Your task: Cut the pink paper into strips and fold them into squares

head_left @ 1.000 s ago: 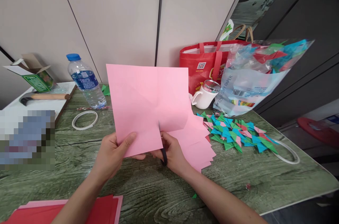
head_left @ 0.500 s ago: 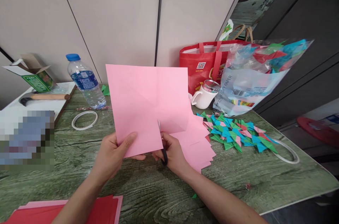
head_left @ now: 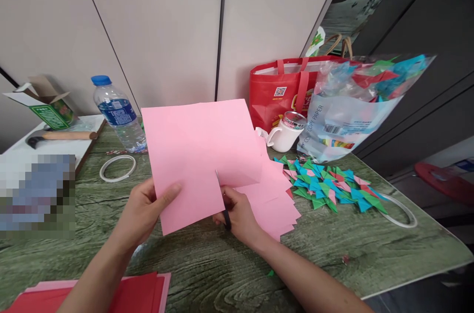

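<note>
Scissors (head_left: 224, 212) bite into a pink sheet (head_left: 200, 155) held above the middle of the tabletop (head_left: 207, 263).
The left hand (head_left: 142, 212) pinches the sheet's lower left edge, thumb on the front. The right hand (head_left: 240, 214) is closed around the black scissor handles, with the blade tip poking up through the bottom edge. A pile of pink sheets (head_left: 276, 204) lies just behind, toward the right edge.

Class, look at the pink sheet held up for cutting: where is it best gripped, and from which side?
Grip the pink sheet at its lower edge left of the cut, from below left, as the left hand does, thumb in front. It stands tilted and limp, and the scissors in the right hand enter that edge mid-width; a hold beside them likely steadies it.
</note>
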A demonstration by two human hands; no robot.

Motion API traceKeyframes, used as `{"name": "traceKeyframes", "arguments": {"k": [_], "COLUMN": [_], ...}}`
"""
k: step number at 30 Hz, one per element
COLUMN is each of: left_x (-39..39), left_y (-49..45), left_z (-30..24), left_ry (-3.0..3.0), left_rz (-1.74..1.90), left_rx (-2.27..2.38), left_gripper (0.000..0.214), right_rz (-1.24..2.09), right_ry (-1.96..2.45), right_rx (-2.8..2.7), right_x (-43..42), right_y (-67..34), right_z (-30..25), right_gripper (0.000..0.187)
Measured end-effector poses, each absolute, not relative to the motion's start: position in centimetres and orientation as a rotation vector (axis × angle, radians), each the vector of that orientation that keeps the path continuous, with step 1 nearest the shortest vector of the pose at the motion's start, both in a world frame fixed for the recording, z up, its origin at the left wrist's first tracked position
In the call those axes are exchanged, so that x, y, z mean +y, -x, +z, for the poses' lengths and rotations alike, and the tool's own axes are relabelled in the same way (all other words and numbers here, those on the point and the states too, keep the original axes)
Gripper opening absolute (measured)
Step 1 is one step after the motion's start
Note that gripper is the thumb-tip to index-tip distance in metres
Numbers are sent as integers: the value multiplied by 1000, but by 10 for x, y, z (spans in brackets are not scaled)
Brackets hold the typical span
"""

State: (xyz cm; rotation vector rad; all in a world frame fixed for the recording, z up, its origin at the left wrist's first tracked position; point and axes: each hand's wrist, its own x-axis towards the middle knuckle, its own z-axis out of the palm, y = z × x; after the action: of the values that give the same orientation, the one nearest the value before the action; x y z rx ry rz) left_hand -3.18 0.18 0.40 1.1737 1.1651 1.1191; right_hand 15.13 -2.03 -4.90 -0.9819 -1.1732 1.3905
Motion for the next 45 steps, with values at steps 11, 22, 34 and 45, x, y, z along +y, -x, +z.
{"name": "traceKeyframes", "arguments": {"k": [11, 22, 34, 45], "left_x": [2, 1, 0, 0], "left_y": [31, 28, 29, 31], "left_z": [4, -3, 1, -4], "left_ry": [-1477, -1379, -1373, -1342], "left_rz": [1093, 1037, 1015, 1014], "left_rx": [1395, 1307, 1346, 1313], "left_gripper": [25, 25, 28, 28], "right_rz": [1351, 1325, 1315, 1310], "right_ry": [941, 875, 861, 875], "right_rx": [-1272, -1186, -1157, -1127], "right_x": [-17, -17, -17, -17], "right_y": [-152, -150, -149, -148], "right_z": [-47, -47, -47, -50], "right_gripper": [29, 25, 24, 22]}}
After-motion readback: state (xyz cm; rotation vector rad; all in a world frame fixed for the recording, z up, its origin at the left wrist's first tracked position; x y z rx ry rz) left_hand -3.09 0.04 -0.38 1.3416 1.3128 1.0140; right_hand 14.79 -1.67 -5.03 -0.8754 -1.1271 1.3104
